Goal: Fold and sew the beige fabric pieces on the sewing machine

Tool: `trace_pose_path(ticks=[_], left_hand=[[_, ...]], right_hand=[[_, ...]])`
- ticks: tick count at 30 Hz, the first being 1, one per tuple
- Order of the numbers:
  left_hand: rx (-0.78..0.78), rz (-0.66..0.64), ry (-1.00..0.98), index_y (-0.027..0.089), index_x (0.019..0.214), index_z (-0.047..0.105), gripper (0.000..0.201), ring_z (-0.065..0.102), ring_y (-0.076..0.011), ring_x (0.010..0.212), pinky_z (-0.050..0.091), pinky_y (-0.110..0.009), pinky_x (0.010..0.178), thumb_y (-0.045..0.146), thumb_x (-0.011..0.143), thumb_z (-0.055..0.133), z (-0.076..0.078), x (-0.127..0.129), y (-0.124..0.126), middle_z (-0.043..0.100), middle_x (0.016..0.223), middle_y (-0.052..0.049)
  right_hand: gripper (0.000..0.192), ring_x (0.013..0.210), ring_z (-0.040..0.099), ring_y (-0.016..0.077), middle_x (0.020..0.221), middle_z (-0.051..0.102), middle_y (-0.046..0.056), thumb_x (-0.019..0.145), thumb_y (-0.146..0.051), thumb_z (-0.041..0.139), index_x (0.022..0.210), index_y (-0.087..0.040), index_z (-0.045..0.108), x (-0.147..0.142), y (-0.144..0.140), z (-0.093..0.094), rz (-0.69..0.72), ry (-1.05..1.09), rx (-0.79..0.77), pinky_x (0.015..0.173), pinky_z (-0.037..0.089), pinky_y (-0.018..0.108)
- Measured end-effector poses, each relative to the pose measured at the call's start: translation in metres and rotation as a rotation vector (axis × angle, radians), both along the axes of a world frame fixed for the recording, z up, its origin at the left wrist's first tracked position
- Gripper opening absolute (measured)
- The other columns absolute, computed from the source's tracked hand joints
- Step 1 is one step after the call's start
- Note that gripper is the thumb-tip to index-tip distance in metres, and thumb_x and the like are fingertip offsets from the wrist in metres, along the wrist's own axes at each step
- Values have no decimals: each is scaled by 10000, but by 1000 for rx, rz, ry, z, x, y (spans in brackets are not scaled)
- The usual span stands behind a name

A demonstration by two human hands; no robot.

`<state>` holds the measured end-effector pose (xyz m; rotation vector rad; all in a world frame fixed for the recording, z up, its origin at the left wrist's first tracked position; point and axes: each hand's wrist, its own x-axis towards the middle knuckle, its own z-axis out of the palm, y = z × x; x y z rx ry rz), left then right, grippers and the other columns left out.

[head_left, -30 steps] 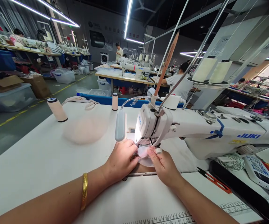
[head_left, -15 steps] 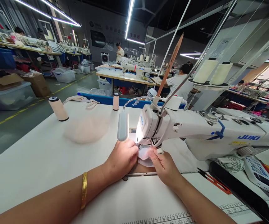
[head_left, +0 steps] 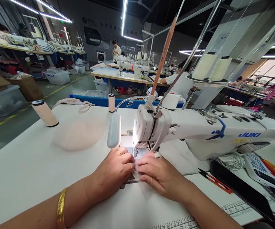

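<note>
A white sewing machine (head_left: 149,127) stands before me, its lamp-lit presser foot (head_left: 136,153) just beyond my fingertips. Under and in front of the foot lies a small piece of thin, whitish sheer fabric (head_left: 136,170), mostly covered by my hands. My left hand (head_left: 112,173), wearing a ring, has its fingers curled closed at the fabric's left edge. On the other side, my right hand (head_left: 163,175) rests with fingers stretched flat over the fabric, thumb apart. The fingertips of both hands almost meet in front of the needle area.
Left on the white table (head_left: 32,178) are a sheer pinkish pile (head_left: 79,135) and a peach thread cone (head_left: 45,114); a smaller spool (head_left: 111,103) stands behind. A lamp (head_left: 114,130) hangs beside the machine head. Orange snips (head_left: 216,182) and a black phone-like slab (head_left: 242,189) lie right.
My right hand has gone from pinching the raised fabric to lying flat on it. The fabric is now lower, by the presser foot. My left hand has come slightly nearer; the view has shifted.
</note>
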<state>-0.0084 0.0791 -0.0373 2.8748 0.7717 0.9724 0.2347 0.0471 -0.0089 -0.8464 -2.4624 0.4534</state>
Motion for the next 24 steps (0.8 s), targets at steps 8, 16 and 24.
trace_pose_path(ticks=[8,16,24], left_hand=[[-24,-57,-1,200,971,706,221,599,-208,822,400,-389,801,83,1010,522,14,-1,-11,752,893,-13],[-13,-12,39,197,992,704,239,597,-221,837,410,-391,796,74,1002,500,11,-2,-5,758,921,-30],[40,-20,-3,201,940,698,258,609,-230,887,408,-392,772,108,1022,472,-5,-3,5,751,985,-52]], right_hand=[[202,902,582,217,938,680,32,1098,-286,516,970,-197,644,0,-7,-10,-62,-202,34,825,444,360],[106,893,598,237,895,673,31,1071,-227,551,1008,-216,636,-1,-2,-15,-123,-199,54,790,445,362],[125,937,623,244,1077,702,65,1050,-166,563,1144,-203,638,-7,-2,-19,-117,-132,140,777,465,364]])
